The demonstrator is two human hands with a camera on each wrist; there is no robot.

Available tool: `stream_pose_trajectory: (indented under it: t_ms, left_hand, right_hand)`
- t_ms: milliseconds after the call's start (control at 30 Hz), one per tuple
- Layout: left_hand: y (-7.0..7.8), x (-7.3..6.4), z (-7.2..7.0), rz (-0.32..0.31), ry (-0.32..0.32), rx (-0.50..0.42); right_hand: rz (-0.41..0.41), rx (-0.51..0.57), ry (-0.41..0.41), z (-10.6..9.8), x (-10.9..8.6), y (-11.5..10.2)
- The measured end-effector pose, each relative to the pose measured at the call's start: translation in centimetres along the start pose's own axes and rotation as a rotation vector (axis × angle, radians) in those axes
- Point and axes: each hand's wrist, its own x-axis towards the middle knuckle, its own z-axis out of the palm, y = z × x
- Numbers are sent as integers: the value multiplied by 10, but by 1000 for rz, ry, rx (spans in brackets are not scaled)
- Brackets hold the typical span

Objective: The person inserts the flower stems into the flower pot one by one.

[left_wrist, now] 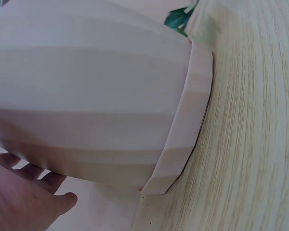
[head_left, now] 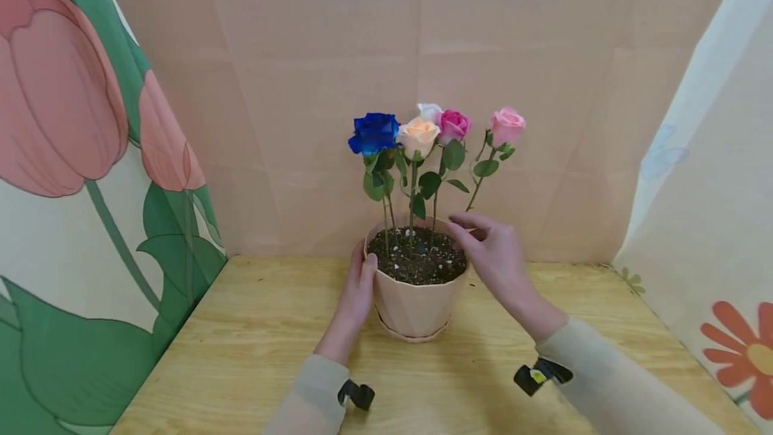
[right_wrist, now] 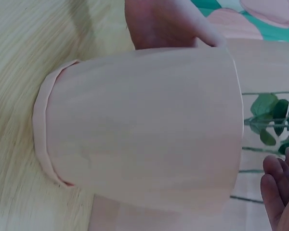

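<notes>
A pale pink flowerpot (head_left: pixel 417 304) full of dark soil (head_left: pixel 423 264) stands in its saucer (head_left: pixel 413 337). My left hand (head_left: pixel 357 284) holds the pot's left side, thumb near the rim and fingers behind it. At the right rim, my right hand (head_left: pixel 498 254) pinches the stem of a light pink rose (head_left: pixel 508 126), which leans right; its fingers hide the stem's lower part. Upright in the soil are a blue rose (head_left: pixel 373 133), a peach rose (head_left: pixel 419 136), a magenta rose (head_left: pixel 453 126) and a white rose (head_left: pixel 429 111). The right wrist view shows stems (right_wrist: pixel 253 171) above the rim.
The pot stands on a light wooden tabletop (head_left: pixel 272 334). A beige cloth backdrop (head_left: pixel 314 52) hangs behind it. Panels with a large printed tulip (head_left: pixel 66 92) and a red printed flower (head_left: pixel 739 348) flank the table. Each sleeve carries a dark wrist strap (head_left: pixel 356 395).
</notes>
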Motion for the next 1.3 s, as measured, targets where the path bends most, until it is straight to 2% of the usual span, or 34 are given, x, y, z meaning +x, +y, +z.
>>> stream_pose_trajectory:
  t_ms: [200,600,867,1300]
  left_hand:
    - [-1,1,0,0,-8,-11]
    - [0,0,0,3,-11,-12]
    - [0,-1,0,5,-3,-14]
    - [2,-2,1,-9,2,-10]
  right_hand:
    - [27,-20,0,-16,-5,8]
    - [17,-108,16,-45,-21,30]
    - [9,-145,28,-57,-32,47]
    - [94,-250,0,-75,-51,79]
